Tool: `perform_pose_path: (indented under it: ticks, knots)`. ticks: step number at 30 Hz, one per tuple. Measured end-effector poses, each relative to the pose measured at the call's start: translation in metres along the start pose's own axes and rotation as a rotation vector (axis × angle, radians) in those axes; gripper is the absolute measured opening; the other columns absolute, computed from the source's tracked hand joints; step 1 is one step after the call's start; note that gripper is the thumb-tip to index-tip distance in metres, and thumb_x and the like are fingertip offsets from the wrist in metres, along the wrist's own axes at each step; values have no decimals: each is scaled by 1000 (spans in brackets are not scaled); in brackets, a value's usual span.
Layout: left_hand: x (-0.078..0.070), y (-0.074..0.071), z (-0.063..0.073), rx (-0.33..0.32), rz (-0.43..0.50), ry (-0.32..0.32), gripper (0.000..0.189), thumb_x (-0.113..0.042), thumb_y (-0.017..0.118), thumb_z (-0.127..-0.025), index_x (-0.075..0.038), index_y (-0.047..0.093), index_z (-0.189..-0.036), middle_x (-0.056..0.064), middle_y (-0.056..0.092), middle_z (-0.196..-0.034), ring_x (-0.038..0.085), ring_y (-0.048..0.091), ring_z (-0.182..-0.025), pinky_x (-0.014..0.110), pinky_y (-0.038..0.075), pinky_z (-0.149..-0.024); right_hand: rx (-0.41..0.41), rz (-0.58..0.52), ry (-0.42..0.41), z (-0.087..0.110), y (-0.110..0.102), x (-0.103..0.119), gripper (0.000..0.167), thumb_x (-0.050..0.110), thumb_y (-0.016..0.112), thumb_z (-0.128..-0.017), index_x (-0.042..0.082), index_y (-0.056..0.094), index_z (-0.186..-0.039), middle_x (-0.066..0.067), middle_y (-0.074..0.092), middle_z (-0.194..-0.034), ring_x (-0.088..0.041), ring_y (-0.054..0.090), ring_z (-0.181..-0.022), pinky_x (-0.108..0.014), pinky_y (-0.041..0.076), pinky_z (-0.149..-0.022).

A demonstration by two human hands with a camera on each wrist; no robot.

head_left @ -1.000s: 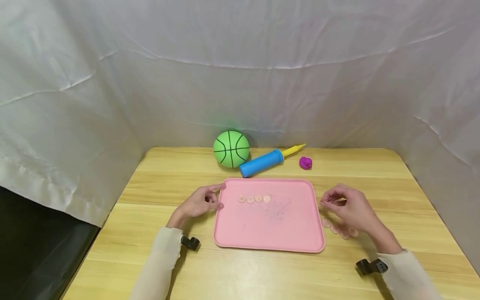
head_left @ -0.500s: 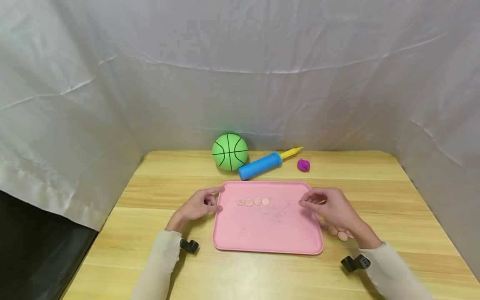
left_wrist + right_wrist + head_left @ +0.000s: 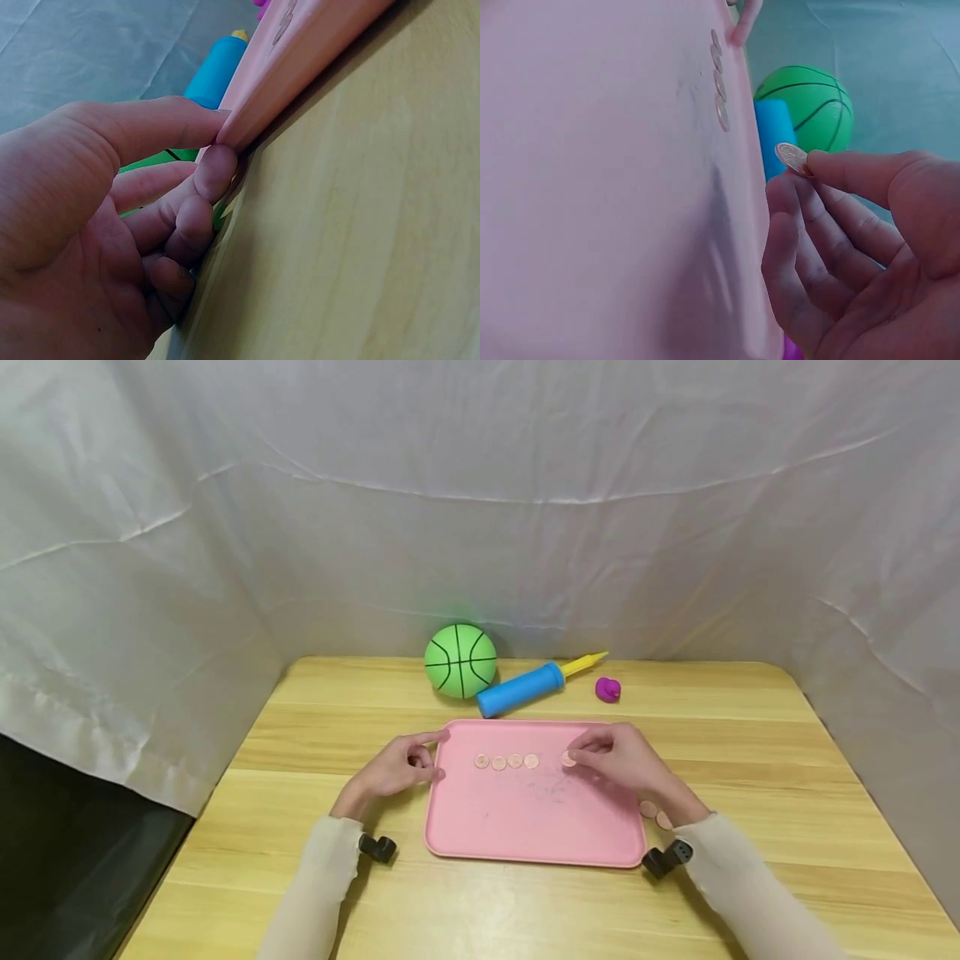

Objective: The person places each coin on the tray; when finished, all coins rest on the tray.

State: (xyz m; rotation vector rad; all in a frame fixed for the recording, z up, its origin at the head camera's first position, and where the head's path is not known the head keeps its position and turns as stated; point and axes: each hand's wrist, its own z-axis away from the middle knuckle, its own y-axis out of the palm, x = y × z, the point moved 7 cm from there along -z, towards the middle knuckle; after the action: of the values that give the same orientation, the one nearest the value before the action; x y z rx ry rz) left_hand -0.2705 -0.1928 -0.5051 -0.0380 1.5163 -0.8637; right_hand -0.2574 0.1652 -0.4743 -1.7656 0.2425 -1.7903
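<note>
My left hand [image 3: 395, 767] pinches the left rim of a pink tray [image 3: 525, 827] between thumb and fingers, as the left wrist view shows close up. Over the tray's right half, my right hand [image 3: 618, 758] holds a coin [image 3: 793, 158] by its edge between thumb and fingertips. Left of that coin, a short row of several coins [image 3: 515, 761] lies flat near the tray's far side. In the right wrist view the held coin hangs above the tray surface, with the hand's shadow below it. More loose coins [image 3: 648, 810] lie on the table beside the tray, partly hidden by my right wrist.
Behind the tray stand a green ball [image 3: 461, 661] with basketball lines, a blue hand pump [image 3: 521, 691] with a yellow nozzle, and a small purple rubber duck [image 3: 608, 689]. A pale cloth [image 3: 525, 527] hangs behind the wooden table [image 3: 480, 910].
My right hand has moved left from beside the tray to over it, carrying the coin toward the row. The left hand has stayed at the tray's rim.
</note>
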Motion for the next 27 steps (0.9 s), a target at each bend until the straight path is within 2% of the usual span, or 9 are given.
perform_pose_path:
  ticks: [4,9,20,27]
  knots:
    - [-2,0,0,1,5,6,74,-6,81,-95,-1,50,-162,5,69,-88,13,57,-77,20,45,-68,30,-79,11,-10,13,-2,20,16,80,-100,0,82,-111,-14,83,-98,-17,75,-82,-25,61,-73]
    - [-3,0,0,4,1,16,73,-6,80,-95,0,49,-162,4,69,-87,12,57,-76,20,45,-69,88,-207,23,-18,28,-4,22,7,75,-102,-10,78,-116,-24,82,-98,-19,79,-79,-32,67,-74]
    - [-2,-1,1,1,13,16,73,-5,80,-95,3,49,-161,7,69,-87,13,56,-77,20,44,-67,50,-285,93,-26,37,-9,23,4,73,-103,-14,77,-118,-26,82,-102,-16,81,-77,-33,67,-73]
    - [-3,0,1,2,21,35,72,-3,80,-95,6,49,-160,11,69,-87,14,57,-77,21,44,-67,70,-294,118,-24,39,-8,26,5,69,-105,-16,75,-120,-27,82,-104,-14,80,-78,-33,67,-74]
